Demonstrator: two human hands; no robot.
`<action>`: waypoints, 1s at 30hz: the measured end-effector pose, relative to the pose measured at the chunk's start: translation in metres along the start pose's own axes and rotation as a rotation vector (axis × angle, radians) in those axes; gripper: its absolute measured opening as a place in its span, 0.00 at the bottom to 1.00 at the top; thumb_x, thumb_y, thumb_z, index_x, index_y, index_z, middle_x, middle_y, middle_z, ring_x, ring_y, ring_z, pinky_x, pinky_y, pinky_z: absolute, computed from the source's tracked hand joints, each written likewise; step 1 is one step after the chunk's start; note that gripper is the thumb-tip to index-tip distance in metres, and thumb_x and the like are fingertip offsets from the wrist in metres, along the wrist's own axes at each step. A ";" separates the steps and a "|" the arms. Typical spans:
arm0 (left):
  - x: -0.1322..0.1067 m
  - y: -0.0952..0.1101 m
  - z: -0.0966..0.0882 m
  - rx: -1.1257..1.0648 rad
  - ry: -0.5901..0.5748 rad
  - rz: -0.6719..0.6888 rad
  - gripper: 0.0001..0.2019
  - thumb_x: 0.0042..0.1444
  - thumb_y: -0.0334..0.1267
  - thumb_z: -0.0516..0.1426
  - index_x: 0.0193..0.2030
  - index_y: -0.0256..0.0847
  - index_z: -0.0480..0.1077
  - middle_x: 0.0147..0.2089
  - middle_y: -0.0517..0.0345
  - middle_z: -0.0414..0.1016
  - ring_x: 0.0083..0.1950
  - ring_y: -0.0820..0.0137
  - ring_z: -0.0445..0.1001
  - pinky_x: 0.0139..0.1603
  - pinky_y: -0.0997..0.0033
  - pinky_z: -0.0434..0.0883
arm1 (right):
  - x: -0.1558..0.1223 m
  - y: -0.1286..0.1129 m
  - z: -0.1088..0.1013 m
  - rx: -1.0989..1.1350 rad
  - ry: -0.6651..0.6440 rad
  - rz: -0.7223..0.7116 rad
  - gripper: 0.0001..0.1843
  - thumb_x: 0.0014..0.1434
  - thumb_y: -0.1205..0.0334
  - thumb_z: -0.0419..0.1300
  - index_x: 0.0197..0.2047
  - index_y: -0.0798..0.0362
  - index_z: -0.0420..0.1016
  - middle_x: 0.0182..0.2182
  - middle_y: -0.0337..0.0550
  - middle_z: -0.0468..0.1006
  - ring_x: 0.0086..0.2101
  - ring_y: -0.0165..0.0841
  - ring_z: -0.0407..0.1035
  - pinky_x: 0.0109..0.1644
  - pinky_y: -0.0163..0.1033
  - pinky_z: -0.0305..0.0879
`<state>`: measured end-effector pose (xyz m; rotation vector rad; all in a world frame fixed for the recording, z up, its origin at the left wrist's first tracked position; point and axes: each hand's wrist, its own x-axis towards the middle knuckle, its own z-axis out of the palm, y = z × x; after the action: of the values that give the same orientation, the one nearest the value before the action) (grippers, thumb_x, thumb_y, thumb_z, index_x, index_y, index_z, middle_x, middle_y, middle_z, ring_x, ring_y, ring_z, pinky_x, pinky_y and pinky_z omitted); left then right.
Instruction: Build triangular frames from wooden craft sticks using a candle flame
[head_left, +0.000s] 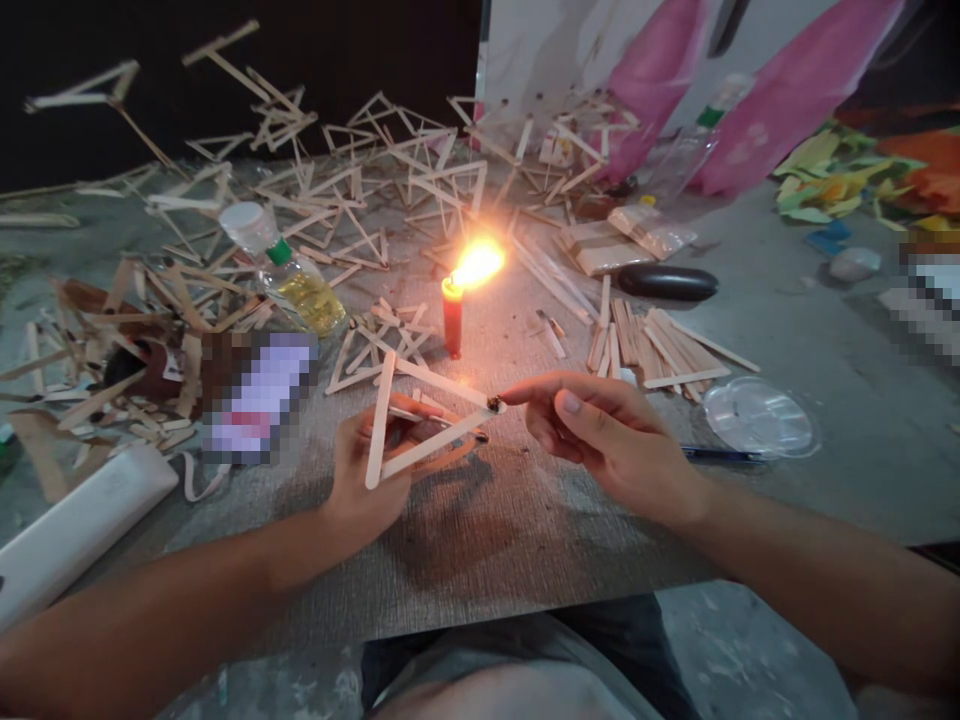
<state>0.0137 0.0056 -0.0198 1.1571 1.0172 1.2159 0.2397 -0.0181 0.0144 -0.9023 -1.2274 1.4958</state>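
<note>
My left hand is closed around a triangle of wooden craft sticks, held above the table. One corner, dark and blackened, points to the right. At that corner the outstretched index finger of my right hand touches or nearly touches the dark blob. The other fingers of that hand are curled in, and I see nothing held in them. Just beyond the triangle stands a lit red candle, its flame leaning right. A thin, dark-tipped piece shows behind the triangle, partly hidden by it.
Joined stick shapes pile up at the back. A bottle of yellow liquid, a phone and a white device lie left. Loose sticks, a black case and a clear lid lie right.
</note>
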 end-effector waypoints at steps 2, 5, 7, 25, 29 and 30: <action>0.000 -0.002 -0.001 0.004 0.004 -0.009 0.09 0.49 0.40 0.74 0.31 0.44 0.79 0.32 0.56 0.81 0.37 0.61 0.83 0.30 0.65 0.84 | 0.000 0.000 0.000 0.003 -0.013 -0.020 0.17 0.70 0.48 0.61 0.50 0.49 0.84 0.24 0.37 0.68 0.25 0.27 0.57 0.25 0.36 0.46; 0.001 -0.003 -0.001 0.001 -0.002 -0.020 0.09 0.51 0.41 0.73 0.31 0.44 0.79 0.30 0.55 0.81 0.34 0.62 0.82 0.27 0.66 0.82 | -0.001 -0.001 -0.001 -0.019 -0.026 -0.028 0.18 0.71 0.48 0.60 0.52 0.49 0.83 0.24 0.36 0.68 0.24 0.27 0.56 0.25 0.36 0.47; 0.001 -0.003 -0.001 -0.001 -0.002 -0.018 0.09 0.50 0.42 0.73 0.30 0.43 0.79 0.30 0.56 0.80 0.31 0.64 0.81 0.25 0.68 0.81 | -0.002 -0.001 -0.001 -0.037 -0.029 -0.025 0.18 0.71 0.47 0.59 0.52 0.49 0.83 0.25 0.37 0.69 0.25 0.28 0.57 0.26 0.37 0.48; -0.001 -0.002 -0.001 0.046 -0.002 0.024 0.07 0.49 0.35 0.71 0.29 0.44 0.78 0.31 0.55 0.82 0.41 0.57 0.85 0.40 0.56 0.86 | -0.009 0.000 -0.005 -0.844 -0.104 -0.621 0.21 0.71 0.57 0.58 0.65 0.47 0.71 0.34 0.41 0.76 0.30 0.33 0.68 0.34 0.42 0.65; -0.002 -0.003 -0.002 0.049 0.013 0.018 0.07 0.49 0.34 0.71 0.29 0.43 0.77 0.30 0.55 0.81 0.41 0.55 0.85 0.40 0.55 0.86 | -0.012 0.000 -0.003 -0.714 0.095 -0.614 0.22 0.67 0.62 0.60 0.63 0.43 0.69 0.36 0.40 0.74 0.28 0.31 0.67 0.29 0.39 0.64; -0.002 -0.003 -0.002 0.049 0.013 0.022 0.06 0.50 0.33 0.70 0.30 0.43 0.77 0.30 0.55 0.81 0.40 0.55 0.85 0.40 0.55 0.86 | -0.013 0.001 -0.002 -0.655 0.173 -0.611 0.18 0.67 0.64 0.61 0.59 0.42 0.70 0.35 0.39 0.73 0.28 0.31 0.66 0.28 0.38 0.63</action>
<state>0.0124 0.0035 -0.0231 1.2023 1.0521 1.2228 0.2448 -0.0301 0.0123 -0.9218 -1.7009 0.5193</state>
